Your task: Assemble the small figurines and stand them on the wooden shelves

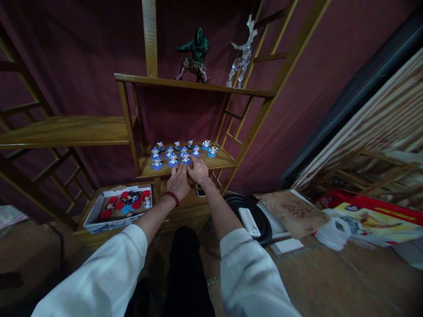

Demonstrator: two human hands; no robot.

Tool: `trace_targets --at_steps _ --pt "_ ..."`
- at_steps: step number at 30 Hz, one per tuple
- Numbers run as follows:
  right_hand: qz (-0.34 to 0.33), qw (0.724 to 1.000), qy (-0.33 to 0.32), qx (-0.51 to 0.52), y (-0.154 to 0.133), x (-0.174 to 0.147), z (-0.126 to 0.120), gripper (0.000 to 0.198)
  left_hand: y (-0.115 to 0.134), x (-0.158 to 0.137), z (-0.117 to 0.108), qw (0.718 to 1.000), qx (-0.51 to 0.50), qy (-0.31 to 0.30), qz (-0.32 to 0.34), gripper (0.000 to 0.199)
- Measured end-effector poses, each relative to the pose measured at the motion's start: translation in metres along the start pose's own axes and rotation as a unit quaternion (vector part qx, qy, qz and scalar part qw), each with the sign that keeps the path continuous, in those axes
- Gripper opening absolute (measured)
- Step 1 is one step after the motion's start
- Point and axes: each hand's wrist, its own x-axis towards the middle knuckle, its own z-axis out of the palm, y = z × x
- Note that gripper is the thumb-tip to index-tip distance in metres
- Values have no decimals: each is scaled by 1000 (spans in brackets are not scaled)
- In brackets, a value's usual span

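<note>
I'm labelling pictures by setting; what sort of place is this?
Probably a display corner in a home or small shop: a brown wooden lattice-sided shelf unit bears small purple-based figurines and a clear glassy deer statuette.

Smooth plastic-looking figurines (157,163), glossy wooden shelf (225,162), glassy deer (243,61), matt cloth sleeves (109,264)

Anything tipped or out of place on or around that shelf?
Nothing looks tipped on the shelf: the small figurines stand upright in loose rows. The open box at lower left looks untidy, with figures lying jumbled inside, some red bases showing. No spill shows.
</note>
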Motion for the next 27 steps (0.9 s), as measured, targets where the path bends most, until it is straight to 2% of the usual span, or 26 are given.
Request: trace_targets --at_steps 27 --pt "-7 1000 19 18 1 0 -1 46 1 -3 11 999 31 34 -14 68"
